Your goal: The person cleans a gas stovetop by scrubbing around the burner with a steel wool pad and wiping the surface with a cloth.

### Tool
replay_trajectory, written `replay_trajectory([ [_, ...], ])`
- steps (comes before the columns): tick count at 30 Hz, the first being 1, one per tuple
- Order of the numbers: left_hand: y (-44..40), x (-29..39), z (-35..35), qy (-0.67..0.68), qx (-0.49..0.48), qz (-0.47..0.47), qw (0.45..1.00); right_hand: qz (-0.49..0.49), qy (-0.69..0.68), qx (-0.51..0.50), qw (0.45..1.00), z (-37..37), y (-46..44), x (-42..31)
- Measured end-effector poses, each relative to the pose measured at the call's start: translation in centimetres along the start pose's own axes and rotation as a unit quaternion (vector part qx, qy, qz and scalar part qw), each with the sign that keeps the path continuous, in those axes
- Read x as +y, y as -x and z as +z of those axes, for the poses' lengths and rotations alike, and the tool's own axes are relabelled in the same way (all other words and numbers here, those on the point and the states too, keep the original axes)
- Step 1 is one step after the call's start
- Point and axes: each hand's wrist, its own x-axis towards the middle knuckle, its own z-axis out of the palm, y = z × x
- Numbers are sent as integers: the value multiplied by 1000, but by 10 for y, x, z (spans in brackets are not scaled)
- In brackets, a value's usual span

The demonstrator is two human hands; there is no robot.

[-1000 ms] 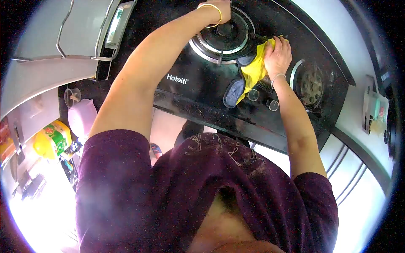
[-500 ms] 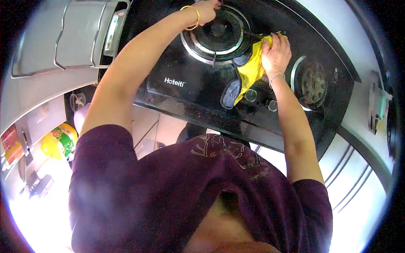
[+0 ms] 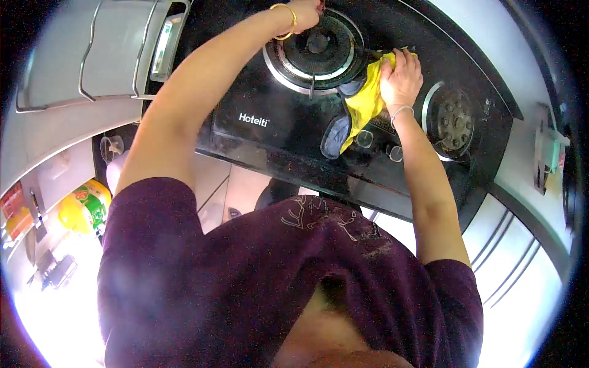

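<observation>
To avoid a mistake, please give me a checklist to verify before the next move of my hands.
1. Right hand on the yellow cloth: ok.
2. Left hand wholly in view: not ok, it reaches the picture's top edge.
3. What the left hand holds: cannot tell.
4. Left burner without visible flame: ok.
5. Left knob and right knob uncovered: ok.
6. Knob settings: cannot tell.

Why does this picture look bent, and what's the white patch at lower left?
In the head view, the far edge of the stove bows, probably from a wide lens, and the corners go black; in the head view, glare washes out the lower left, speckle grains the purple shirt, yet the yellow cloth reads clearly.
</observation>
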Motion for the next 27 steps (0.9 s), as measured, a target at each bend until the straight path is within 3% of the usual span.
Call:
replay_trajectory([
  [3, -33, -36, 34, 0, 53, 13, 999, 0, 6, 1, 1000, -1, -1, 0],
  [5, -40, -44, 40, 148, 47, 26, 987, -6, 6, 8, 1000, 0, -4, 0],
  [6, -30, -27, 27, 150, 49, 30, 987, -8, 2, 8, 1000, 1, -6, 1],
  [8, 10, 23, -8, 151, 19, -80, 985, -9, 0, 1, 1000, 0, 3, 0],
  [11, -18, -13, 28, 220, 71, -19, 973, -10, 10, 5, 1000, 0, -4, -1],
  [12, 10, 16, 0, 274, 9, -103, 956, -12, 8, 10, 1000, 2, -3, 0],
  [13, 14, 23, -4, 278, 9, -102, 955, -14, 6, 13, 1000, 2, -1, 0],
  [15, 14, 32, -6, 179, 30, -99, 978, -20, 9, 10, 1000, -1, -2, -1],
  [17, 0, 19, 3, 131, -11, -137, 982, -10, 18, 6, 1000, -1, -2, -3],
  [18, 3, 14, 8, -4, 6, 2, 1000, -8, 16, 6, 1000, 0, -1, -5],
  [19, 2, 12, 12, -138, 23, 143, 980, -7, 6, 6, 1000, 0, -2, -4],
  [20, -5, 16, 15, 159, -14, -60, 985, -5, -1, 6, 1000, -1, -3, -2],
  [23, -2, 20, 12, 92, 24, -62, 994, -2, 16, 4, 1000, -2, -1, -3],
  [25, 5, 21, 12, 124, 30, -18, 992, -5, 19, 7, 1000, 0, -1, 0],
  [27, 9, 26, 6, -7, 30, -43, 999, -3, -4, 6, 1000, 1, 1, 1],
])
